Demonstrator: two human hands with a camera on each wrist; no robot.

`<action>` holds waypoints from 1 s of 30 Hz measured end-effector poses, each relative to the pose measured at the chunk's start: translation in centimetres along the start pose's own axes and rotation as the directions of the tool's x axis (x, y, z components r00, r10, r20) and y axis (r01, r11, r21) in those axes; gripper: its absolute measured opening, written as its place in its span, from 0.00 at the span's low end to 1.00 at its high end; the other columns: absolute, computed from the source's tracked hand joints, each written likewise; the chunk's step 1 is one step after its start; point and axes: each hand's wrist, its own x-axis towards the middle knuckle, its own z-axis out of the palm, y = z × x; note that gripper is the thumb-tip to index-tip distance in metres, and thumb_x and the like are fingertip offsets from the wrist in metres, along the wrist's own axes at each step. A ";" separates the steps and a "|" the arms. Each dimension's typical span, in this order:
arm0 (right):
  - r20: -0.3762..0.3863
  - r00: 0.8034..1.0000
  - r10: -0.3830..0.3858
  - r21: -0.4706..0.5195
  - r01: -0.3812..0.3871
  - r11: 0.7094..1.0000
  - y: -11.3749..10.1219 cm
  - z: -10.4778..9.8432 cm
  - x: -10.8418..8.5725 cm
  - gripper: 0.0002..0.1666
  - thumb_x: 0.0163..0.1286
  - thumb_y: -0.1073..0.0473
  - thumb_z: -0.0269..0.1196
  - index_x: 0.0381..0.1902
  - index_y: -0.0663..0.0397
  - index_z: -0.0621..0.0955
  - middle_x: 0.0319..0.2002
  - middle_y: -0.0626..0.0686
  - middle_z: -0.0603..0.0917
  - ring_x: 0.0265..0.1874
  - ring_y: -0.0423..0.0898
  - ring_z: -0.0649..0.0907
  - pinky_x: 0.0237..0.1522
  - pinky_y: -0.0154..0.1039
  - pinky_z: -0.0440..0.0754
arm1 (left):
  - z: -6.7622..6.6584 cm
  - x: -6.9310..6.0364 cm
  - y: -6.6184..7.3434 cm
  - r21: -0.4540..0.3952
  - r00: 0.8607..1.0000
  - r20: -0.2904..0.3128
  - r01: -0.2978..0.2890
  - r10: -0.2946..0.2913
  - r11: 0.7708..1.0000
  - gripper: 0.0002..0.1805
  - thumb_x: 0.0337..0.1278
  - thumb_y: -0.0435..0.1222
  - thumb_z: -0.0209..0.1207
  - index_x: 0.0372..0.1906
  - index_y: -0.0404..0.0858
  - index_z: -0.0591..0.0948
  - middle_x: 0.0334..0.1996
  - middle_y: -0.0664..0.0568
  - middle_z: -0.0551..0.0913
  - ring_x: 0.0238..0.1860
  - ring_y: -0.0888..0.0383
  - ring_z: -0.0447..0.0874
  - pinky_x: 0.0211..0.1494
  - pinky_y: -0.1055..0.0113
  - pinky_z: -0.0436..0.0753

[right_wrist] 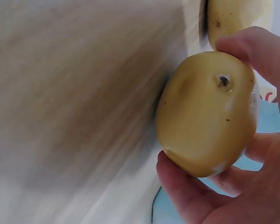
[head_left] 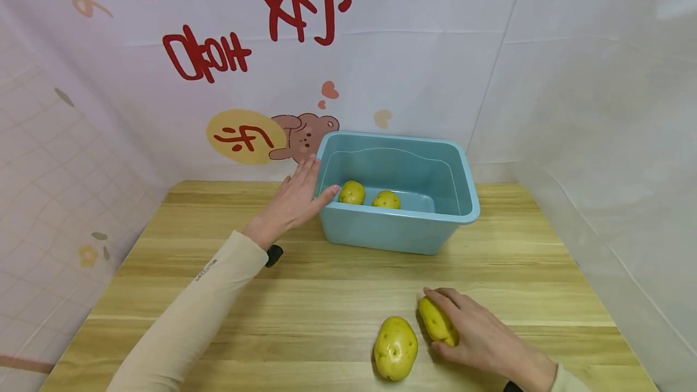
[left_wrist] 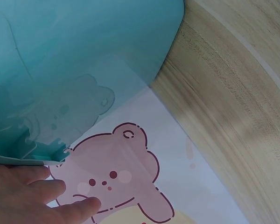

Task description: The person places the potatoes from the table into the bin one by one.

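Note:
A light blue bin (head_left: 392, 231) stands near the back wall with two yellow potatoes inside, one on the left (head_left: 352, 192) and one beside it (head_left: 386, 199). My left hand (head_left: 291, 201) rests on the bin's left rim, fingers straight; the left wrist view shows its fingers (left_wrist: 79, 210) by the rim. At the front right, my right hand (head_left: 481, 334) grips a potato (head_left: 435, 322) between thumb and fingers, seen close in the right wrist view (right_wrist: 205, 114). Another potato (head_left: 395, 348) lies on the table just left of it.
The wooden table (head_left: 305, 307) runs back to a white printed sheet (head_left: 414, 71) that hangs behind the bin. More white sheeting (head_left: 615, 138) borders the table on the right, and a patterned sheet (head_left: 60, 156) on the left.

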 end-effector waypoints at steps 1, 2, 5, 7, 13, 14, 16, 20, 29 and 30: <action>-0.019 1.000 -0.011 -0.007 0.010 1.000 0.0 -0.2 0.0 0.52 0.57 0.42 0.77 0.75 0.51 0.71 0.65 0.54 0.77 0.53 0.45 0.81 0.51 0.51 0.85 | 0.0 0.0 0.0 -0.002 1.000 0.001 0.001 -0.001 1.000 0.55 0.72 0.70 0.35 0.83 0.31 0.44 0.84 0.40 0.40 0.84 0.44 0.34 0.78 0.35 0.50; -0.038 0.999 -0.020 -0.015 0.019 1.000 0.0 -0.4 0.1 0.52 0.56 0.43 0.78 0.74 0.52 0.71 0.65 0.53 0.77 0.53 0.45 0.81 0.52 0.51 0.85 | 0.0 0.0 0.1 -0.002 1.000 0.000 0.001 -0.001 1.000 0.55 0.72 0.70 0.35 0.83 0.31 0.44 0.84 0.40 0.40 0.84 0.44 0.34 0.79 0.35 0.50; -0.112 0.992 -0.054 -0.030 0.051 0.998 0.0 -1.2 0.2 0.51 0.53 0.46 0.80 0.72 0.55 0.73 0.64 0.53 0.79 0.53 0.45 0.81 0.52 0.50 0.85 | 0.0 0.1 0.2 -0.001 1.000 0.004 0.004 -0.004 1.000 0.54 0.73 0.70 0.35 0.83 0.31 0.44 0.84 0.41 0.40 0.84 0.44 0.34 0.79 0.35 0.50; -0.156 0.985 -0.073 -0.033 0.069 0.997 -0.1 -1.8 0.4 0.51 0.52 0.47 0.80 0.71 0.54 0.73 0.61 0.51 0.80 0.49 0.42 0.81 0.49 0.47 0.85 | 0.0 0.1 0.2 0.001 1.000 0.009 0.006 -0.006 1.000 0.54 0.73 0.70 0.35 0.83 0.32 0.43 0.84 0.41 0.39 0.84 0.44 0.33 0.79 0.35 0.50; -0.216 0.972 -0.093 -0.033 0.088 0.996 -0.2 -4.4 0.8 0.52 0.50 0.51 0.81 0.71 0.52 0.72 0.59 0.50 0.81 0.43 0.38 0.79 0.42 0.42 0.85 | 0.0 0.0 0.2 -0.008 1.000 0.006 0.007 -0.007 1.000 0.55 0.72 0.70 0.35 0.83 0.32 0.43 0.84 0.42 0.39 0.84 0.44 0.33 0.79 0.35 0.48; -0.219 0.971 -0.093 -0.032 0.088 0.996 -0.2 -4.9 0.9 0.52 0.51 0.51 0.81 0.72 0.51 0.72 0.61 0.52 0.80 0.44 0.39 0.79 0.42 0.42 0.85 | 0.0 0.0 0.2 -0.012 1.000 0.005 0.006 -0.006 1.000 0.54 0.72 0.70 0.35 0.83 0.32 0.43 0.84 0.42 0.39 0.84 0.44 0.33 0.79 0.35 0.48; -0.222 0.971 -0.092 -0.028 0.088 0.996 -0.3 -6.0 1.0 0.52 0.53 0.51 0.81 0.74 0.50 0.71 0.64 0.53 0.78 0.45 0.40 0.79 0.42 0.43 0.85 | 0.1 0.0 0.1 -0.019 1.000 0.002 0.008 -0.008 1.000 0.55 0.72 0.70 0.35 0.83 0.32 0.43 0.84 0.41 0.39 0.84 0.44 0.33 0.79 0.35 0.47; -0.251 0.961 -0.116 -0.029 0.112 0.993 -0.4 -8.0 1.4 0.53 0.55 0.53 0.79 0.76 0.50 0.68 0.68 0.53 0.75 0.49 0.43 0.79 0.44 0.43 0.85 | 0.0 -0.2 0.0 -0.028 1.000 0.001 0.017 -0.017 0.999 0.55 0.72 0.70 0.35 0.84 0.33 0.43 0.84 0.43 0.38 0.84 0.45 0.32 0.79 0.36 0.47; -0.368 0.913 -0.179 -0.071 0.165 0.984 -0.8 -12.5 2.6 0.56 0.51 0.57 0.80 0.77 0.54 0.68 0.66 0.56 0.77 0.51 0.50 0.82 0.42 0.48 0.87 | 0.1 -0.1 0.0 -0.027 1.000 0.010 0.011 -0.011 1.000 0.56 0.71 0.73 0.33 0.84 0.34 0.42 0.84 0.45 0.35 0.84 0.47 0.31 0.80 0.38 0.47; -0.371 0.912 -0.175 -0.072 0.159 0.985 -0.8 -12.9 2.8 0.56 0.51 0.57 0.80 0.77 0.53 0.68 0.66 0.56 0.77 0.51 0.51 0.83 0.42 0.48 0.87 | 0.1 -0.1 0.0 -0.028 1.000 0.011 0.011 -0.011 1.000 0.56 0.71 0.72 0.33 0.84 0.34 0.42 0.84 0.46 0.35 0.84 0.47 0.32 0.80 0.38 0.47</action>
